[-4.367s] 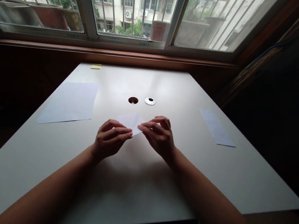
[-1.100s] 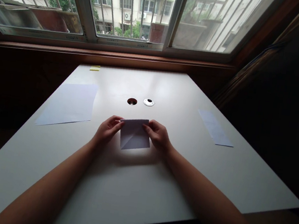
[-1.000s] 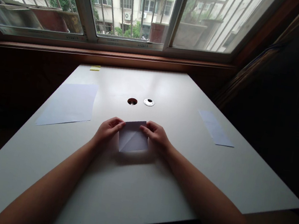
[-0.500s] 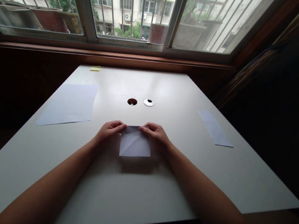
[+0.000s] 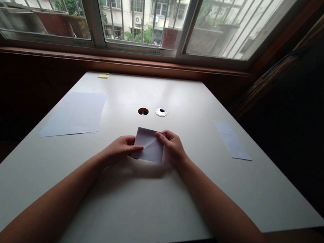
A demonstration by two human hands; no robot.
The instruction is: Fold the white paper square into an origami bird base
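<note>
A small folded square of white paper [image 5: 150,150] is held up between both hands, with a diagonal crease across it. My left hand [image 5: 123,146] grips its left edge, thumb lying on the front face and the fingers partly behind. At the upper right corner my right hand [image 5: 172,143] pinches the paper, thumb in front. The fingers behind the sheet are mostly hidden. A soft shadow below shows the paper is raised off the white table [image 5: 139,202].
On the left of the table lie large white sheets [image 5: 76,112]. A narrow paper strip [image 5: 232,141] rests on the right. Farther back are a round hole [image 5: 143,111], a silver ring cover [image 5: 161,112] and a yellow sticky note [image 5: 103,75]. A barred window [image 5: 143,11] stands behind.
My left hand has shifted from the paper's top left corner down to its left edge. The paper has moved slightly up and away, and my right hand stays near its top right.
</note>
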